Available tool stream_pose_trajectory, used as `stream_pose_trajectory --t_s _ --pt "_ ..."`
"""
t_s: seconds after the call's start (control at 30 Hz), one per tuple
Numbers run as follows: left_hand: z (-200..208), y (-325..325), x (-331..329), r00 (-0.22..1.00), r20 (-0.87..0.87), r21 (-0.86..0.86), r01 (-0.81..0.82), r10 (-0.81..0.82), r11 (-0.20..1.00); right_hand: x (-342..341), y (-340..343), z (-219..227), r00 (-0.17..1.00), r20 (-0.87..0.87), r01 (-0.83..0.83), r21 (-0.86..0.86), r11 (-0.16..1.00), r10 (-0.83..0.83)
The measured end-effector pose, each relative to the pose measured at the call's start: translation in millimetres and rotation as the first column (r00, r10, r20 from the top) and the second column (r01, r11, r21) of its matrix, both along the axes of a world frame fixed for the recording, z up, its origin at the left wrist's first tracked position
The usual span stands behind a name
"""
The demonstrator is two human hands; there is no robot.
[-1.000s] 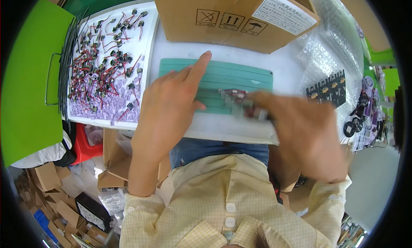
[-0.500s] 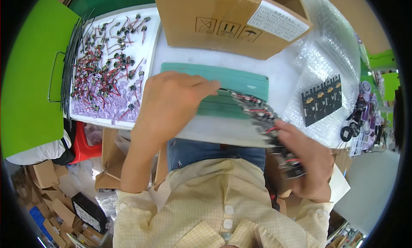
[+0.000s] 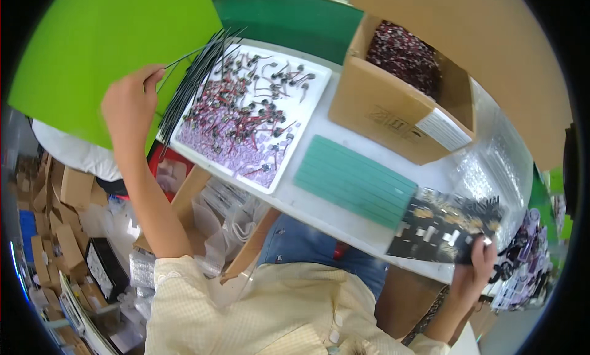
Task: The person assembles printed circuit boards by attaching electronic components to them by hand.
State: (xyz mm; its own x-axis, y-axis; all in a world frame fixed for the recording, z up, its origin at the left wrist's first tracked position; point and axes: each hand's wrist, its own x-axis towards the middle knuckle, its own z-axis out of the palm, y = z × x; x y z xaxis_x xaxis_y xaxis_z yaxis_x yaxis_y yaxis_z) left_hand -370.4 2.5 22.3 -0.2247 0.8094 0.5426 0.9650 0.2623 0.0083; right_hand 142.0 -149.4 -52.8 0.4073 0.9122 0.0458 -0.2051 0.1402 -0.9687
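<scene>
My left hand [image 3: 131,100] is raised at the far left, thumb and finger pinched on a thin dark strip [image 3: 185,56]. It hovers beside a bundle of similar long black strips [image 3: 192,88] along the tray's left edge. The white tray [image 3: 310,100] holds many small dark parts with red wires [image 3: 236,103] over pale purple pieces [image 3: 212,137]. My right hand [image 3: 478,269] grips the near right corner of a black circuit board panel [image 3: 430,232], blurred by motion. This panel overlaps the right end of a green grooved mat [image 3: 353,180].
An open cardboard box [image 3: 387,124] with many dark red and black parts inside stands behind the mat. Bubble wrap [image 3: 491,164] lies to its right. Purple and black parts [image 3: 522,257] hang at the right edge. A green panel [image 3: 117,35] rises at the left.
My left hand has moved from the mat to the black strips. The red-wired board strip has left my right hand, which now holds the black panel from the bubble wrap. The view has turned.
</scene>
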Motion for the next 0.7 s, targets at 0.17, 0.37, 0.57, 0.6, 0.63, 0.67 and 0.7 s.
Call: stream_pose_trajectory --t_s 0.17,0.37,0.57,0.6,0.63,0.67,0.7 --pt "-43 16 45 0.838 0.169 0.163 0.495 -0.519 0.853 -76 51 11 0.891 -0.404 -0.238 -0.024 0.971 0.209" --pt "-146 -77 238 -0.594 0.728 0.595 0.299 -0.342 0.746 -125 54 18 0.887 -0.29 -0.356 0.062 0.932 0.358" --pt "-111 -83 241 -0.74 0.626 0.644 0.311 -0.248 0.699 -85 63 50 0.761 0.644 -0.255 0.185 0.949 0.079" --pt "-109 -81 239 -0.724 0.642 0.623 0.3 -0.253 0.722 -76 63 57 0.546 0.834 -0.316 0.113 0.942 0.084" --pt "-107 -81 238 -0.725 0.641 0.625 0.301 -0.253 0.721 -79 60 63 0.53 0.845 -0.263 0.086 0.961 0.07" --pt "-104 -81 237 -0.703 0.657 0.63 0.314 -0.272 0.71 -80 58 70 0.531 0.845 -0.263 0.088 0.961 0.069" --pt "-101 -81 235 -0.68 0.673 0.634 0.326 -0.293 0.701 -82 58 76 0.448 0.892 -0.237 0.059 0.97 0.056"
